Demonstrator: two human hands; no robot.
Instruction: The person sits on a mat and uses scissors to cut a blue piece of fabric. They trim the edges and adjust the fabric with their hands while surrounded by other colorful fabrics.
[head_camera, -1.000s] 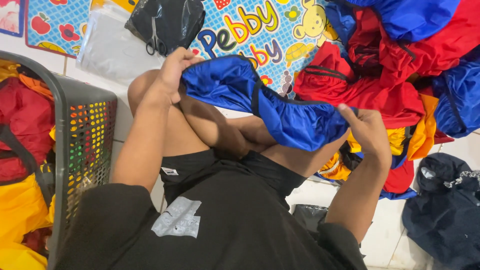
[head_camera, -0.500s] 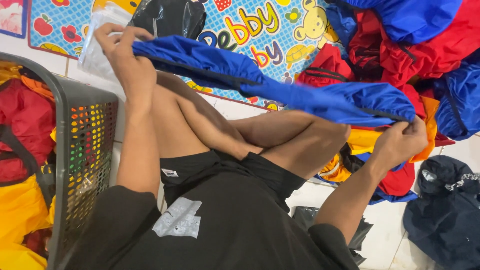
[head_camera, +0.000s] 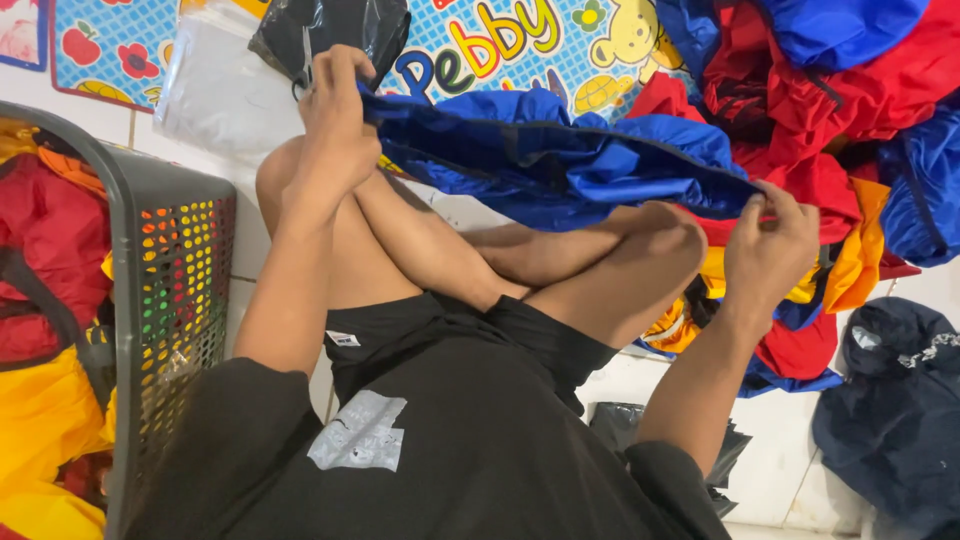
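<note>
I hold a shiny, crumpled blue garment (head_camera: 570, 165) stretched above my knees, my left hand (head_camera: 335, 110) and right hand (head_camera: 770, 245) each with fingers pinched shut on an end. The grey basket (head_camera: 170, 290) at my left holds red and yellow cloth. Since half a second ago the garment has bunched shorter.

Grey basket (head_camera: 170, 200) left, garment pile (head_camera: 830, 110) right

Two hands hold a shiny blue cloth jacket (head_camera: 560, 165) across the middle: left hand (head_camera: 335, 105), right hand (head_camera: 770, 245).
</note>
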